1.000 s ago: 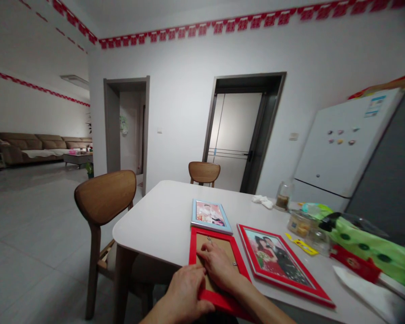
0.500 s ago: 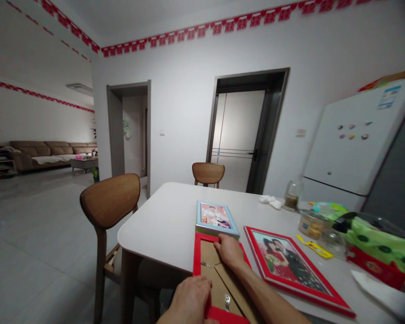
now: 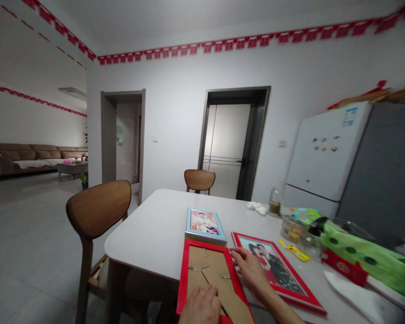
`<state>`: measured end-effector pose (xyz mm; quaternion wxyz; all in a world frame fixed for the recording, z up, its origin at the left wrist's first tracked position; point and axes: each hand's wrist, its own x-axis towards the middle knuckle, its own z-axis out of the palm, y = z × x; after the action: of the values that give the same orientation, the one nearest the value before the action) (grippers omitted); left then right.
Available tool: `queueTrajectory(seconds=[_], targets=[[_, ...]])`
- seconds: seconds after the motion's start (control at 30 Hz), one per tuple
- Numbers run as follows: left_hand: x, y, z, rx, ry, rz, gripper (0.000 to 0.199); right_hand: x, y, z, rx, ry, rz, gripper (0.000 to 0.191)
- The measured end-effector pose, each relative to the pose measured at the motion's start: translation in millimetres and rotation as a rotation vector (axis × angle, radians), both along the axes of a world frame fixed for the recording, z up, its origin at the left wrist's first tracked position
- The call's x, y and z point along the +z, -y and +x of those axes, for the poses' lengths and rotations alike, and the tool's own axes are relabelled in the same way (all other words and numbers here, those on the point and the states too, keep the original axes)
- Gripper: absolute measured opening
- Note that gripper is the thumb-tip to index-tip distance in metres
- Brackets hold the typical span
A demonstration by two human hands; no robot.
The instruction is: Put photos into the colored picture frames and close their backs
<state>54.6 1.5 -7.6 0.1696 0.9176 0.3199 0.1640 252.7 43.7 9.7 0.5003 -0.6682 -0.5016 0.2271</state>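
Observation:
A red picture frame (image 3: 182, 283) lies face down at the table's near edge, its brown backing board (image 3: 207, 263) and small metal clips showing. My left hand (image 3: 200, 306) rests on the lower part of that board with fingers laid across it. At the frame's upper right edge is my right hand (image 3: 251, 267), its fingers stretched out and their tips touching or just beside the red rim. To the right, partly behind my right arm, lies a second red picture frame (image 3: 280, 265), face up with a photo of a couple. A light blue picture frame (image 3: 205, 225) lies just beyond the face-down one.
On the table's right stand a glass jar (image 3: 276, 204), a clear food tub (image 3: 292, 228), a yellow tool (image 3: 295, 250), a green bag (image 3: 361, 252) and a red box (image 3: 344, 265). Crumpled tissue (image 3: 256, 207) lies farther back. Wooden chairs (image 3: 101, 209) stand at the left and far sides.
My left hand has moved from the frame's left edge onto its backing board. My right hand has gone from the board to the right edge. The view has turned slightly right.

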Motion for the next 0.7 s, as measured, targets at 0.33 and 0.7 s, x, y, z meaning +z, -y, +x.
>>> queueTrajectory(seconds=[0.33, 0.7], targets=[[73.4, 17, 32, 0.129, 1.197, -0.413, 0.024, -8.4, 61, -73, 0.329, -1.086, -0.049, 0.033], [36.2, -24, 114, 0.066, 1.042, -0.79, 0.06, 28.3, 54, 120, -0.193, 0.05, -0.073, 0.032]])
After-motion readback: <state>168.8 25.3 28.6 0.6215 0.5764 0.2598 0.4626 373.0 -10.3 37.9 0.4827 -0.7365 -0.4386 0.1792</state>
